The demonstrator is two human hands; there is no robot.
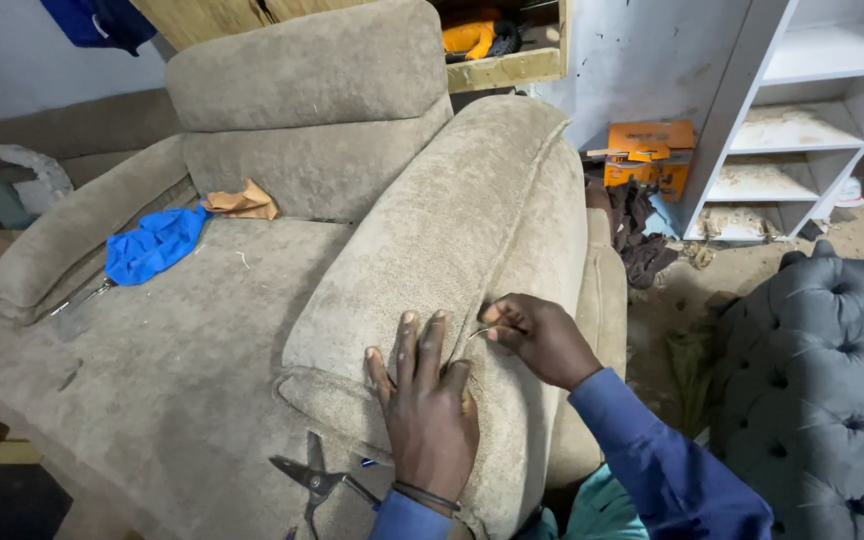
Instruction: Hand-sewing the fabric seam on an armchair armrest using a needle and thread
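On sofa armrest (452, 230): L hand (430, 405) flat, fingers spread, pinning fabric; R hand (537, 335) fingers pinched on curved needle (479, 331) at seam. Risk: needle slips, pricks L fingers—too close.

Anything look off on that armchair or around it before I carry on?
Loose bits lie on the beige armchair: a blue cloth and a tan scrap at the seat's back, open scissors at its front edge by the left hand. The right hand pinches the armrest seam.
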